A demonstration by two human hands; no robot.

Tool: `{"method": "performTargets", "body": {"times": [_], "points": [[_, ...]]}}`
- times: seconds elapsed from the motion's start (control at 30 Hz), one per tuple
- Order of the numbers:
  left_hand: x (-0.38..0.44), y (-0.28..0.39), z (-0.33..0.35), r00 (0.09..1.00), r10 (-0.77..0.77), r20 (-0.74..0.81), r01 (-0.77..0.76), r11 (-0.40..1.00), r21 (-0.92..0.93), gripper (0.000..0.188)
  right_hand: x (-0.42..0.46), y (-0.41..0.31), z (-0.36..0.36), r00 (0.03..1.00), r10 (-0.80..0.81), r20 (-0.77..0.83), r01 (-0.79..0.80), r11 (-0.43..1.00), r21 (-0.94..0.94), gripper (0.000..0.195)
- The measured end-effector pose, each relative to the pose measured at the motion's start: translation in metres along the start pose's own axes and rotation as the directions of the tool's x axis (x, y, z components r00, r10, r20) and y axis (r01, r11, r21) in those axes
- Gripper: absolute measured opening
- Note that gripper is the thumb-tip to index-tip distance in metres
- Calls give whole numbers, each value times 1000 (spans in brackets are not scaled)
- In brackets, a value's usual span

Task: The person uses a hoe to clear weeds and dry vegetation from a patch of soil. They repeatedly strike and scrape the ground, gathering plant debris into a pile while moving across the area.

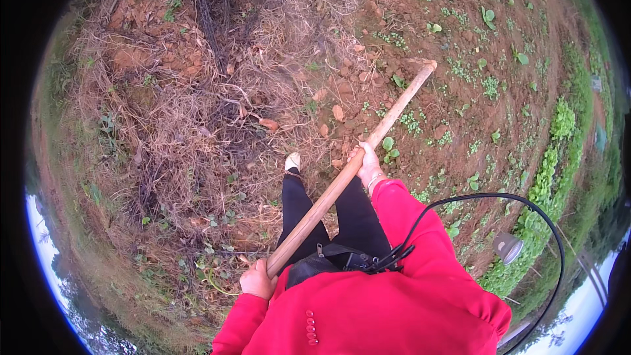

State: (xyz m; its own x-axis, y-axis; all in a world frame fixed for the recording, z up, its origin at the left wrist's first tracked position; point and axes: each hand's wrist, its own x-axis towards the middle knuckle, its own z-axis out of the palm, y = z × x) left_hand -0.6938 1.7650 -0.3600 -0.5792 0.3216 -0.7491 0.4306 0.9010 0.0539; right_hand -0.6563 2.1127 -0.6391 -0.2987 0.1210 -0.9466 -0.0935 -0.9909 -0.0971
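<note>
A long wooden handle [325,202], apparently of a hoe, runs diagonally from my waist to the upper right. Around its near end my left hand [257,281] is closed, beside my left hip. Farther up the shaft, my right hand [367,163] grips it in front of my right leg. The far end of the tool [428,63] is low over reddish-brown soil or touching it; I cannot tell which. Its blade is barely visible. A leafy seedling [388,145] grows just right of my right hand.
Dry grass and dead stalks [197,123] cover the ground at left. Several seedlings [488,17] dot the soil at right, bordered by a leafy green row [547,172]. A metal, cup-shaped object [508,248] appears at lower right. A black cable [512,196] loops from my waist bag [315,266].
</note>
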Motion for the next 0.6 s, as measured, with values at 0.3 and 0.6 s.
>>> {"method": "performTargets", "body": {"times": [0.3,0.6], "points": [[15,-8,25,997,65,-37,-68,994,-90,45,-21,-27,6,990,-143,-5,143,990,5,18],[-37,-37,-10,959,-173,225,190,980,-56,45,-21,55,21,998,51,-44,-54,995,-88,18]]}}
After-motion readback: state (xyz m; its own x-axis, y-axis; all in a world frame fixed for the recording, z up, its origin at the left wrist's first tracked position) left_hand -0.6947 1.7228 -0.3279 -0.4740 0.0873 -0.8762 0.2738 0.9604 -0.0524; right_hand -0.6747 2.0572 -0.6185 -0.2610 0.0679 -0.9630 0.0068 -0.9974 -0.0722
